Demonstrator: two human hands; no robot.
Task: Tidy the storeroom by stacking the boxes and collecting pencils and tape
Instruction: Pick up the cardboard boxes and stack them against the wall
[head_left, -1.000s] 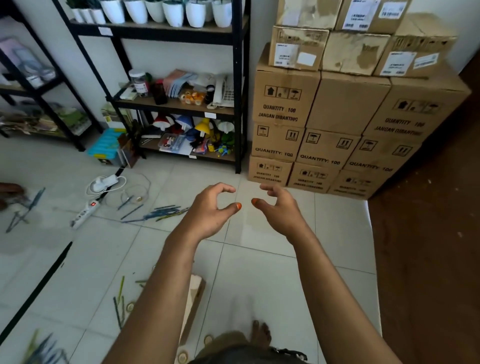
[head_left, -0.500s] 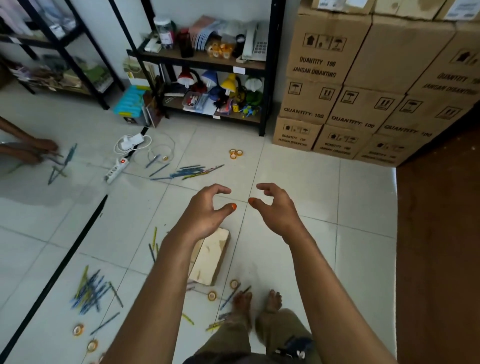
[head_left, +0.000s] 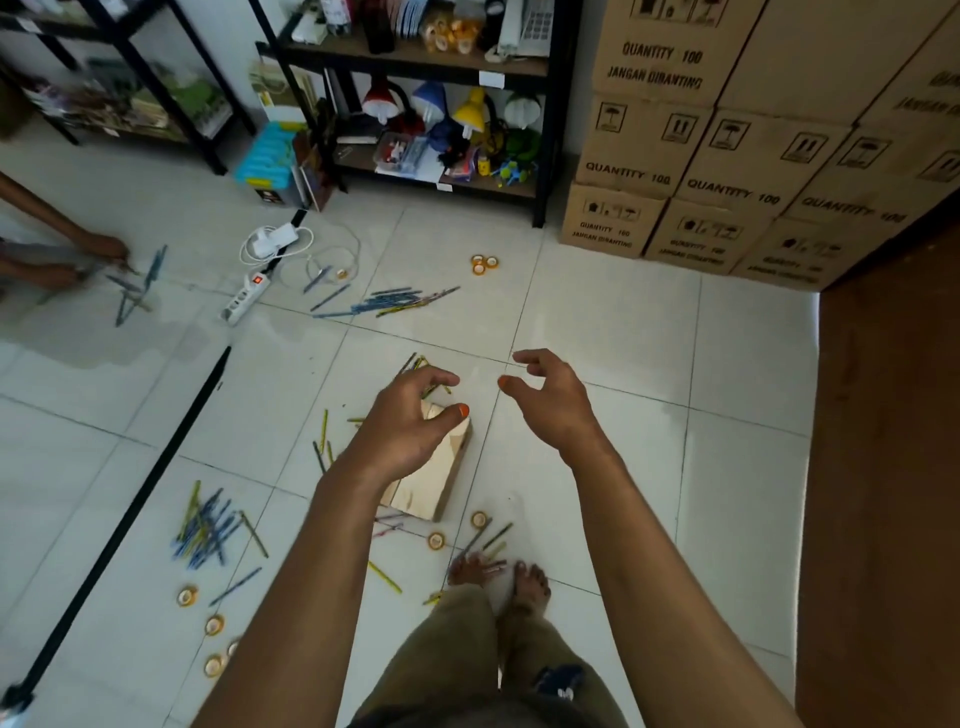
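Both hands, left hand (head_left: 410, 428) and right hand (head_left: 553, 402), hover empty at frame centre, fingers loosely curled apart, likely readying for the wooden box (head_left: 434, 480) below.

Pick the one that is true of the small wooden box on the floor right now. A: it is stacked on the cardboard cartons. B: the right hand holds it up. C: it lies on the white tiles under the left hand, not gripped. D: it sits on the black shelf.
C: the wooden box lies flat on the tiled floor beneath the left hand, whose curled fingers hold nothing; the right hand is empty too.
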